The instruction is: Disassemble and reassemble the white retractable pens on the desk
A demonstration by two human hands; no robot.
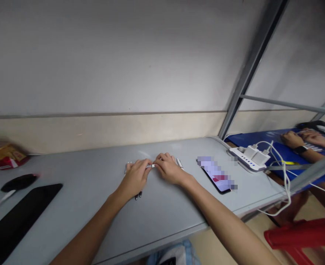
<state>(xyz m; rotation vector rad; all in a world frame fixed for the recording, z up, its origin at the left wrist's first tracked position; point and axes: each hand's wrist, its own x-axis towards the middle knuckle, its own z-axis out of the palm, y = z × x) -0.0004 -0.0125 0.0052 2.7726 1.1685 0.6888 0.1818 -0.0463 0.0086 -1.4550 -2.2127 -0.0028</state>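
My left hand (135,177) and my right hand (168,168) meet at the middle of the grey table (96,206). Both are closed in a pinch on a small white pen-like piece (152,166) held between them. Dark pen tips (138,195) stick out beneath my left hand. Another white pen (179,163) lies just right of my right hand, partly hidden by it.
A phone (216,175) with a lit screen lies right of my hands. A white power strip (249,159) with chargers and cables sits at the table's right end. A black pad (16,221), dark mouse (18,182) and snack packet (3,154) are left. Another person's hands (303,140) rest on a blue table. A red stool (303,235) stands lower right.
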